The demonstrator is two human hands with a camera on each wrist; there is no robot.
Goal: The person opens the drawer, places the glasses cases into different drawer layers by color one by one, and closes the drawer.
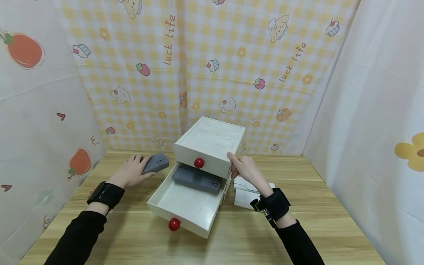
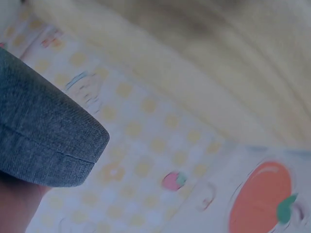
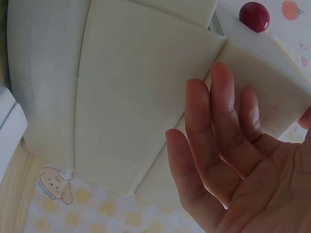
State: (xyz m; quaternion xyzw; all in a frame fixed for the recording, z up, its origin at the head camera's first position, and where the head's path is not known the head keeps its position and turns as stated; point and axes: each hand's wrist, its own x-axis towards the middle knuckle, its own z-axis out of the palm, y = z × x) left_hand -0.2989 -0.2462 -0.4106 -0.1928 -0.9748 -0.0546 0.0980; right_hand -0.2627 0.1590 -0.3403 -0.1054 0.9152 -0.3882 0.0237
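Gripping a grey glasses case (image 1: 157, 164) by its left end, with the left fingers (image 1: 137, 158) clamped around it, just left of the white cabinet (image 1: 215, 134) and above or on the bench (image 1: 238, 239) (hard to tell which). Best handled level, probably, with thumb and fingertips on opposite sides and only light pressure. On crossing the wall of the lower drawer (image 1: 187, 202), lift well clear rather than scrape past (easy to catch a corner there). Mind also the second case (image 1: 197, 178), lying across the back of that open drawer, below the front of the upper drawer (image 1: 188, 156).

At the cabinet's upper right front corner, spread the right fingers (image 3: 198, 116) slightly apart and relaxed, as now; cannot tell how firmly pressed. Brace gently there against sliding or tipping, without pushing the drawers askew.

Underneath, pale wood grain with long streaks, apparently smooth. Just right of the cabinet, some white boxes (image 1: 245, 197), partly behind the right arm. Hung behind, a yellow checked cloth (image 1: 198, 48) with cupcakes, strawberries and "luck life" in print. To either side, white curtains (image 1: 364, 110), enclosing the bench like a booth.
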